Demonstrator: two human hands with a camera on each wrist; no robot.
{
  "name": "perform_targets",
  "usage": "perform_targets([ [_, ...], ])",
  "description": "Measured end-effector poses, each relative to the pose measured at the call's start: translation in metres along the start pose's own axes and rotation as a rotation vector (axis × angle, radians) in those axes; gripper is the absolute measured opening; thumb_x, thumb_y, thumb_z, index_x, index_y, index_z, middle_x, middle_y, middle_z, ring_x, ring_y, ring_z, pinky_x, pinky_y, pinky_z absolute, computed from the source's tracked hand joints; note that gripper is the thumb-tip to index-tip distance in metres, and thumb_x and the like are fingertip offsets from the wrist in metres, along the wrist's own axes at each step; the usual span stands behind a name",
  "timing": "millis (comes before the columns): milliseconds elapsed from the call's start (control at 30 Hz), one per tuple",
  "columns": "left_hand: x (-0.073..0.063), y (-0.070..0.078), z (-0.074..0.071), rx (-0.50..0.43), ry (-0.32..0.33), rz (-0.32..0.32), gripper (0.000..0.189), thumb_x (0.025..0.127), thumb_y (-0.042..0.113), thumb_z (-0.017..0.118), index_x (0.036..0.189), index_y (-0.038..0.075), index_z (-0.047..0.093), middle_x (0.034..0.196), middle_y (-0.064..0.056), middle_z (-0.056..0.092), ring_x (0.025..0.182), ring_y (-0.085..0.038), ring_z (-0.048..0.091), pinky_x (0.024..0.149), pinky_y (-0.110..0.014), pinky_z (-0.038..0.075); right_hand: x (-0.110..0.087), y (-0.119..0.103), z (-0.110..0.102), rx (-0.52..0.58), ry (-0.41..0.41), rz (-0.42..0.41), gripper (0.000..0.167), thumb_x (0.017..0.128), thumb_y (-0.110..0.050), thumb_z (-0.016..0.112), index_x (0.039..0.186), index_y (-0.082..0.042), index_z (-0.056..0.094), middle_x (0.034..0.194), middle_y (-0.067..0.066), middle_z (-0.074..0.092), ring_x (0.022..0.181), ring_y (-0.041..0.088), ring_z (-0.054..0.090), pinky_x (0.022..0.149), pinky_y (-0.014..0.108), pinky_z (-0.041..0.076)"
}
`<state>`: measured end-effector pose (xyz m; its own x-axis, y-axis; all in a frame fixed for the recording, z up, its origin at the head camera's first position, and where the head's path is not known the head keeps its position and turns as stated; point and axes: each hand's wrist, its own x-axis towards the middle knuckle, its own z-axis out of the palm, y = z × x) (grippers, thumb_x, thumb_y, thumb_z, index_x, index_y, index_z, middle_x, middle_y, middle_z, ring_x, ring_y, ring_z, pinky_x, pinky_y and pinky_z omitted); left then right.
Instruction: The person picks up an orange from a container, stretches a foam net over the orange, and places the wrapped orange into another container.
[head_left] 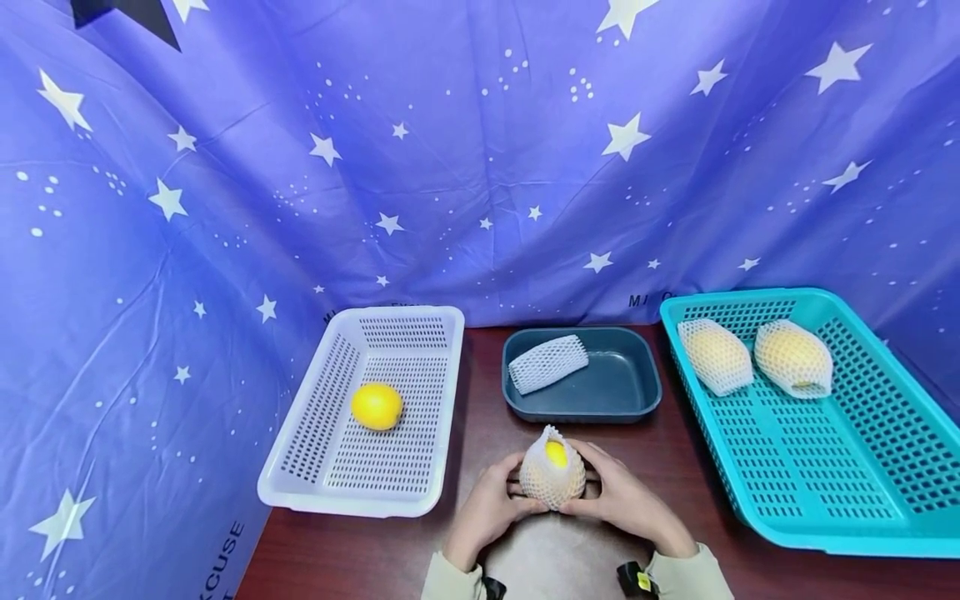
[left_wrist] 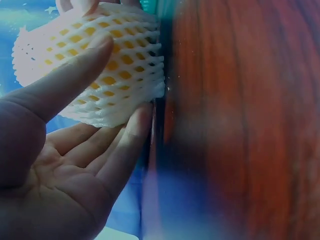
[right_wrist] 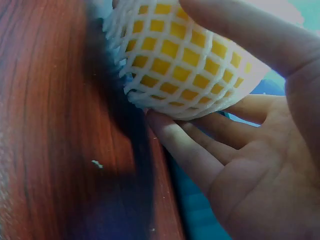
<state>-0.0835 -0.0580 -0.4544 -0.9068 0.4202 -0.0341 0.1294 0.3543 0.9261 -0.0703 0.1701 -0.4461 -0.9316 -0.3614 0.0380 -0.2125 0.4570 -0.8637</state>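
Fruit in work: a yellow fruit (head_left: 556, 453) is held between the two hands, just on the near side of the dark tray; by a white foam net (head_left: 551, 486) it is mostly covered, and its yellow skin is seen bare through the opening at the top. Whether the table is touched by it cannot be told.
Left hand: the left side of the netted fruit is gripped by the left hand (head_left: 491, 505); the thumb is laid on the net, and the other fingers are placed round the opposite side.
Right hand: the right side is gripped in a similar way by the right hand (head_left: 624, 495), with the thumb and the fingers set on opposite sides of the net.
Dark tray: in the left part of the dark tray (head_left: 621, 379) one empty foam sleeve (head_left: 549, 365) is laid, slanted.
White basket: one bare yellow fruit, the unwrapped one (head_left: 377, 407), is contained in the white basket (head_left: 341, 505), at the left.
Teal basket: two wrapped fruits (head_left: 716, 357) are placed side by side at the far end of the teal basket (head_left: 795, 479), at the right.
Table and cloth: all is set on a reddish-brown table (head_left: 480, 392); behind it a blue cloth (head_left: 480, 125) with white stars is hung.
Sleeves: by light sleeves (head_left: 686, 575) the forearms are covered.
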Motion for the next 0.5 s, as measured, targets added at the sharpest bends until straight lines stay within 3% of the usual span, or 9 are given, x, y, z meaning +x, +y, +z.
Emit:
perform_targets([
  [333,-0.0033,0.0033,0.0011,-0.084,0.013,0.005,0.058,0.076,0.008,0.085,0.128,0.001,0.059,0.106,-0.011,0.072,0.085,-0.009,0.07,0.075,-0.02,0.056,-0.0021,-0.0048,-0.0013,-0.028,0.038,-0.037,0.082,0.078,-0.039,0.084,0.145,-0.009,0.046,0.137,0.009,0.056,0.118,0.012,0.056,0.094,0.024,0.05],
  [500,-0.003,0.0059,0.0004,-0.164,0.021,0.016,0.058,0.077,0.006,0.083,0.129,0.0,0.058,0.106,-0.014,0.072,0.084,-0.011,0.069,0.075,-0.021,0.057,-0.002,-0.0094,-0.0043,0.045,0.045,-0.01,0.081,0.079,-0.037,0.083,0.145,-0.009,0.046,0.14,0.01,0.055,0.12,0.011,0.056,0.096,0.021,0.049],
])
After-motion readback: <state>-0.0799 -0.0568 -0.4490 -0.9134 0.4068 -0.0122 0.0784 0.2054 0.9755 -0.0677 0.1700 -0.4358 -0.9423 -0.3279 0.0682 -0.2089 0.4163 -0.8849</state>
